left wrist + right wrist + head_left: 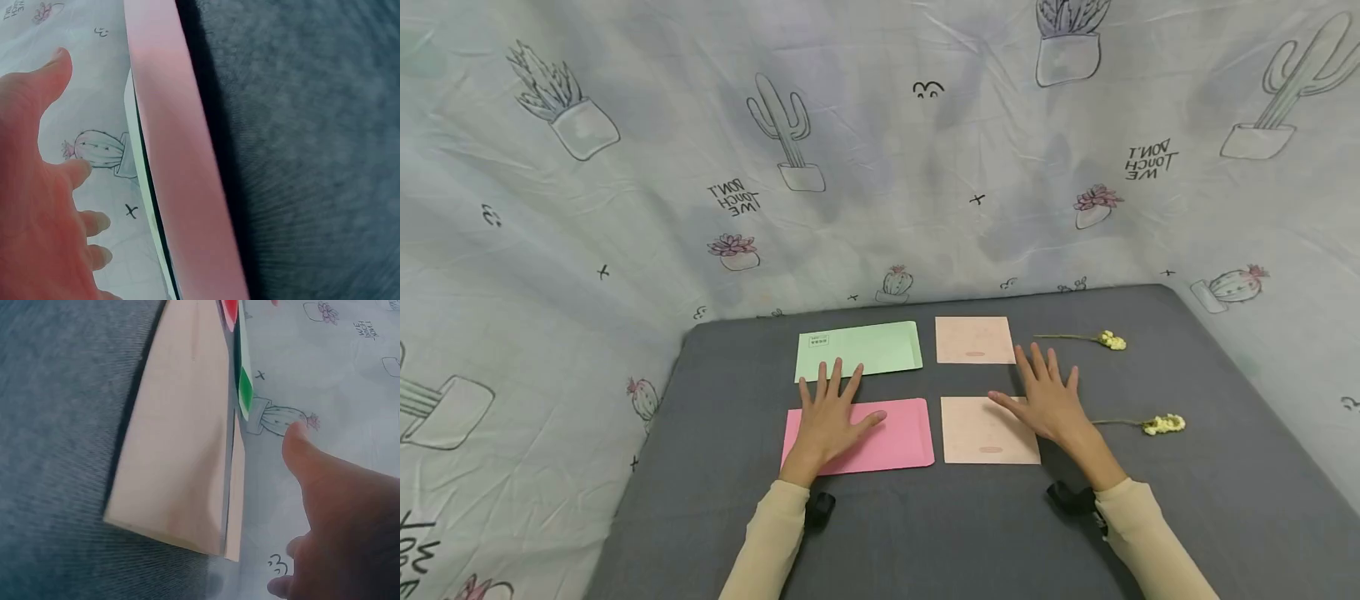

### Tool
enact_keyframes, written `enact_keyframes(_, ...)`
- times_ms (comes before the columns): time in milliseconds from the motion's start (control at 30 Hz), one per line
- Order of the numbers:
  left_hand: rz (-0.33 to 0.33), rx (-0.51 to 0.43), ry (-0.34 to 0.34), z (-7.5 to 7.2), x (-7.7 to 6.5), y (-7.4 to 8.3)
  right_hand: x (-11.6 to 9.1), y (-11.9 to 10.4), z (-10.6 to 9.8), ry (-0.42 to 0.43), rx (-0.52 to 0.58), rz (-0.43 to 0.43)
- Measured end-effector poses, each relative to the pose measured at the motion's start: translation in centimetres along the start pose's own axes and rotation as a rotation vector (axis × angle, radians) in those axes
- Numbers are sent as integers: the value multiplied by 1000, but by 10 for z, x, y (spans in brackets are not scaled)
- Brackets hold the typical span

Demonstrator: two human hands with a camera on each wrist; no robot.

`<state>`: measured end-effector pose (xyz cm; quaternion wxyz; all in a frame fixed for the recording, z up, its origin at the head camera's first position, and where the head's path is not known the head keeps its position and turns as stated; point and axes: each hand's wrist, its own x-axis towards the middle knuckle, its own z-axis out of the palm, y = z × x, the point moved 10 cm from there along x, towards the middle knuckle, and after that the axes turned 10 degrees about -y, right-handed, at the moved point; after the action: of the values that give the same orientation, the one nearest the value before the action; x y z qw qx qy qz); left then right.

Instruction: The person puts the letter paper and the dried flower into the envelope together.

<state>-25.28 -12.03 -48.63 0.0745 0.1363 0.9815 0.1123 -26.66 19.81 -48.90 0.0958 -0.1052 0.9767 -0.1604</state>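
My left hand (831,423) is spread above the pink envelope (895,437), its fingertips overlapping the lower edge of the green envelope (865,348) in the head view. The left wrist view shows a gap between that hand and the pink envelope (181,162). Fingers spread, my right hand (1048,402) hovers by the right side of the nearer peach card (977,433). A second peach card (973,337) lies farther back, close to the right fingertips. In the right wrist view the hand (350,519) is apart from the nearer card (175,437). Neither hand holds anything.
Two stems with pale yellow flowers lie to the right: one farther back (1111,340), the other nearer (1163,425), its stem partly behind the right wrist. A grey cloth (925,533) covers the table. A cactus-print curtain (865,167) hangs along the back and sides.
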Motion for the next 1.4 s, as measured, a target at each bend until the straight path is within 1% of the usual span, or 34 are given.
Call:
enact_keyframes(133, 9, 3, -11, 2, 1, 1, 2, 0, 1, 3, -7, -13)
enact_keyframes(300, 63, -12, -33, 3, 3, 5, 5, -8, -4, 38, 12, -67)
enact_keyframes(400, 116, -60, -22, 1, 3, 11, 7, -15, -6, 46, 56, -107)
enact_keyframes(533, 182, -129, 20, -5, 2, 17, 9, -20, -6, 57, 111, -147)
enact_keyframes(600, 206, -144, 36, -7, 2, 20, 9, -22, -7, 73, 132, -159)
enact_keyframes(667, 224, -153, 37, -8, 2, 23, 8, -22, -7, 87, 149, -165)
enact_keyframes(800, 251, -172, 7, -5, 2, 28, 4, -25, -9, 125, 234, -190)
enact_keyframes(1000, 283, -177, -77, 5, -4, 36, -3, -28, -11, 191, 465, -231)
enact_keyframes(1067, 288, -171, -104, 9, -6, 38, -4, -29, -8, 178, 556, -247)
enact_keyframes(1100, 291, -164, -116, 11, -6, 39, -3, -30, -5, 158, 602, -253)
enact_keyframes(1300, 303, -130, -163, 19, -6, 45, 2, -38, 12, -9, 805, -274)
enact_keyframes(1400, 297, -130, -190, 21, -6, 47, 6, -41, 18, -72, 898, -283)
